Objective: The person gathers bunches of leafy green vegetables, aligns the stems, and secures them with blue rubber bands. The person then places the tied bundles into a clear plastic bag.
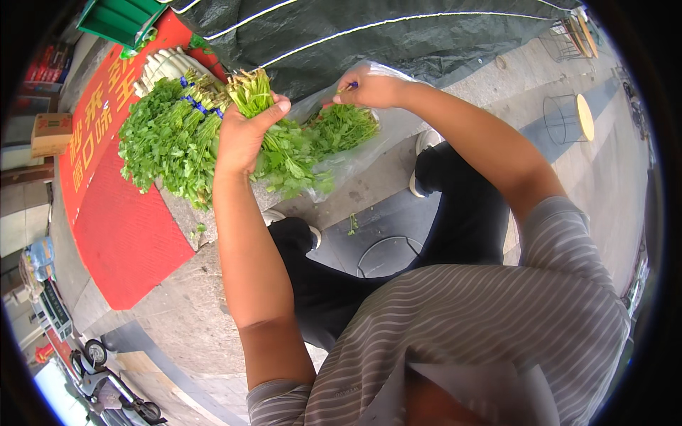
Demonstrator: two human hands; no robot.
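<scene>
My left hand (248,130) grips a bunch of leafy green herbs (287,160), with its pale cut stems upward and its leaves hanging toward the clear plastic bag (351,165). Over the bag is my right hand (370,89), its fingers pinched at a small blue tie (352,85). More greens (349,125) sit in the bag just below that hand. What the tie is fastened to is partly hidden by the fingers. Left of my left hand lies a pile of similar bunches (170,133), several with blue ties around the stems.
Long white vegetable stalks (173,64) lie behind the pile, on a red mat (133,234) bearing writing. A green plastic crate (120,21) stands at the far left. Dark tarpaulin (330,42) with white cords borders the far side. A round stool (583,118) is at the right.
</scene>
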